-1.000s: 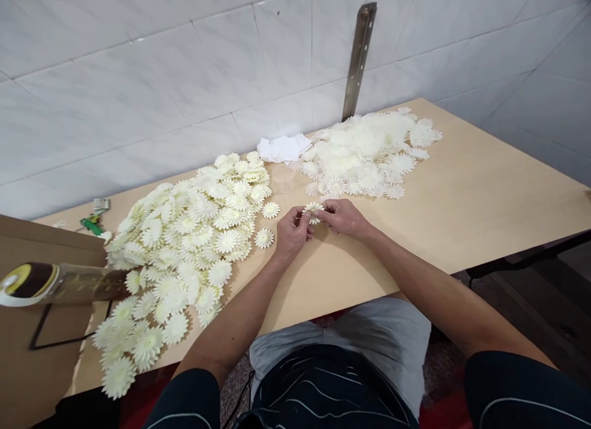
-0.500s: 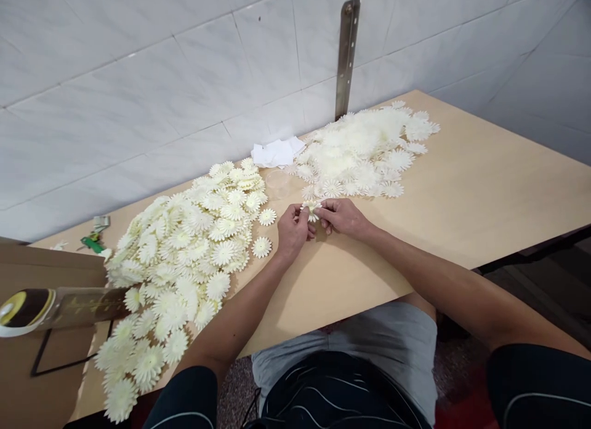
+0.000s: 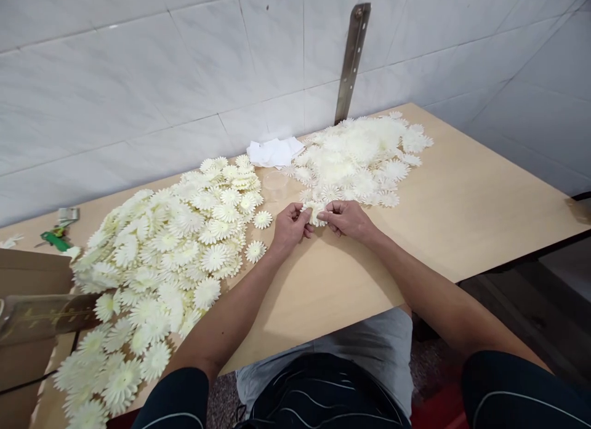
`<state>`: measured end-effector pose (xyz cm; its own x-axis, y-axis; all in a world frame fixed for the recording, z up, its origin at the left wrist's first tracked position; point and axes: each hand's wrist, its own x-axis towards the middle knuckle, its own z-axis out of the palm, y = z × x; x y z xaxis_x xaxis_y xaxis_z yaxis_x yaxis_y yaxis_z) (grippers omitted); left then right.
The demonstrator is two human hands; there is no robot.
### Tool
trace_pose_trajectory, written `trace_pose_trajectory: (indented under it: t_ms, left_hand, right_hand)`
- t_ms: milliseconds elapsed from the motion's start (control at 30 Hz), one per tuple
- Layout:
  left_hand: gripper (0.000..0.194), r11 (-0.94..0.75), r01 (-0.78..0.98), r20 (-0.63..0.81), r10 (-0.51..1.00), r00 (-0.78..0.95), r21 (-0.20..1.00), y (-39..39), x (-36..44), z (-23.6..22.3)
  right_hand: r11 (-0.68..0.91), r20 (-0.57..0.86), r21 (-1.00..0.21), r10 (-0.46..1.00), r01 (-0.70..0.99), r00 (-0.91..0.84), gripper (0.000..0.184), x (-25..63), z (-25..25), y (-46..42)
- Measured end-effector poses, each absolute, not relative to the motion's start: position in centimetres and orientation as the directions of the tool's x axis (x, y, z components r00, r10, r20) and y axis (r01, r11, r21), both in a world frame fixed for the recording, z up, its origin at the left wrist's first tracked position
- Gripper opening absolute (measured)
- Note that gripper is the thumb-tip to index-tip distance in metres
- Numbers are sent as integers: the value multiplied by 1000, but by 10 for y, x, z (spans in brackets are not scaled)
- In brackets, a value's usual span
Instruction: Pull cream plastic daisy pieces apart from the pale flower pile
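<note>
Over the table (image 3: 480,189), both hands (image 3: 287,231) (image 3: 351,221) pinch a pale flower (image 3: 316,213).

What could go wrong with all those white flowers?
The held flower between the left hand and right hand might bend, since its petals look thin. The loose flower nearest the left forearm could get brushed aside. The bigger pile reaches the near edge of the table, so some might fall.

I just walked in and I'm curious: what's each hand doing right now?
Left hand: closed, pinching a white flower.
Right hand: closed, fingers at the same flower's other side.
</note>
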<state>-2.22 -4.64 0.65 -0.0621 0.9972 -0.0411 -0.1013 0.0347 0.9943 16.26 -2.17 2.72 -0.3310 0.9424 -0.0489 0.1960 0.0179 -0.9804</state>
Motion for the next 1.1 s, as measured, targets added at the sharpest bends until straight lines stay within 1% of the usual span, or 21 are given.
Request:
trace_pose_trajectory:
  t_ms: [100,200,267,400,467,600,700,933,1100]
  left_hand:
    - [50,17,-137,-31,994,-102,990,-47,-23,4]
    - [53,4,-171,-27,990,-137,985,-48,-23,2]
    - [56,-11,-189,-20,987,-161,982,-48,-23,1]
    - [57,-37,-193,-1,981,-192,980,-49,-23,1]
    - [58,-42,-194,6,983,-186,980,-50,-24,2]
    - [60,-21,-202,-4,992,-124,979,-51,-25,6]
    - [59,3,-202,-16,998,-62,979,-52,-26,7]
    - [54,-5,-190,0,1000,-25,982,-51,-28,9]
    - [53,-1,-191,-2,1000,-12,982,-49,-30,13]
  right_hand:
    - [44,-36,-982,910,183,-414,58,165,28,-21]
    - [36,-39,-986,897,162,-441,56,168,25,-19]
    - [13,-34,-994,910,111,-414,59,168,23,-17]
    - [-56,-32,-996,951,-69,-309,68,166,20,-14]
    - [-62,-27,-991,959,-117,-284,69,166,20,-13]
    - [-50,-26,-995,961,-81,-275,70,168,20,-11]
    - [-46,-33,-998,972,-50,-234,73,174,19,-8]
    - [13,25,-992,995,-127,-93,81,194,23,1]
    - [10,13,-989,1000,-150,-21,81,198,25,4]
